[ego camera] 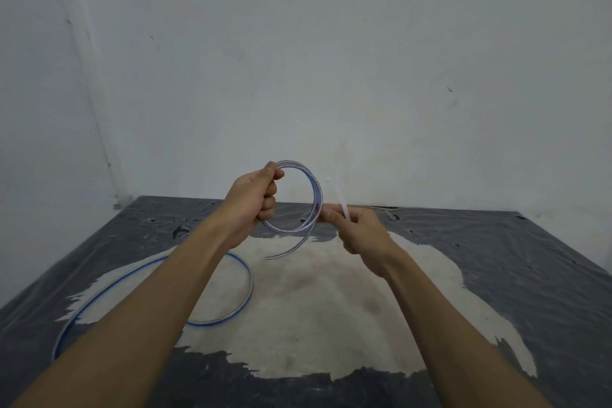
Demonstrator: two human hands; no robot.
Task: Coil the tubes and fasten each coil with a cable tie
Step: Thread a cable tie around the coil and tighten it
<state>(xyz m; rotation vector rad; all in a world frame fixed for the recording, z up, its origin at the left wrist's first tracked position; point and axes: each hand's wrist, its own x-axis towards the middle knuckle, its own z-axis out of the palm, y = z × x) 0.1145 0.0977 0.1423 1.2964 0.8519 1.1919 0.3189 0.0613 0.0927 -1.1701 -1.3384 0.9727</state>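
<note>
A bare pale wall [331, 60] backs the worn dark table [496, 258]. Above it, the left hand [251, 205] grips the coiled clear tube [316, 189] at its 9 o'clock side. The right hand [359, 230] pinches it near 4 o'clock, also holding a white cable tie [341, 200]. A loose tail [288, 250] hangs toward 7 o'clock. If either grip slackens, the springy loops may unwind before tying.

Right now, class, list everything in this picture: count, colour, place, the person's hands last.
coiled tube: one, clear, held up between both hands
cable tie: one, white, in the right hand beside the coil
loose tube: one, blue-striped, lying on the table, left
table: one, dark with a pale worn patch, underneath
wall: one, pale grey, behind
left hand: one, gripping the coil's left side
right hand: one, pinching the cable tie
</note>
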